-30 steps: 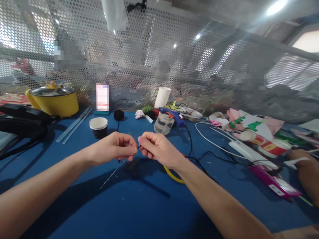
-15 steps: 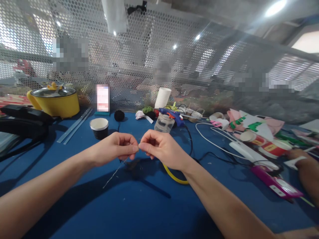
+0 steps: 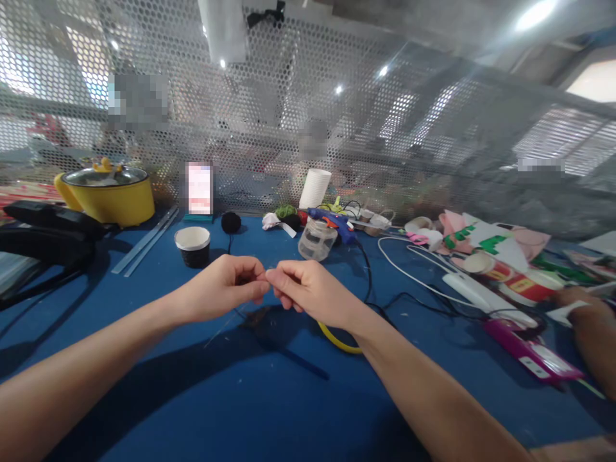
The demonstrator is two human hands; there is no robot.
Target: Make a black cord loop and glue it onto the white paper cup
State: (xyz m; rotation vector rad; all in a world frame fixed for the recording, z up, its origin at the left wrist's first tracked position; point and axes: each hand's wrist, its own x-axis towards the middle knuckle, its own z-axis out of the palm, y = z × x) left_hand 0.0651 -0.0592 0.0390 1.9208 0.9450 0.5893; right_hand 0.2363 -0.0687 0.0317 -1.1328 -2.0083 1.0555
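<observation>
Fingertips of the left hand [image 3: 226,287] and right hand [image 3: 308,290] now touch, both pinching a thin wire [image 3: 222,328] (barely visible) whose tail has drawn in nearer the left hand, above the blue worktop [image 3: 240,398].

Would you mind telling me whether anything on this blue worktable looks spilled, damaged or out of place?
Nothing looks spilled or broken. The clear plastic jar leans askew against the blue glue gun, and black and white cables sprawl loosely across the blue table. Both hands, left hand and right hand, pinch a thin wire.
</observation>
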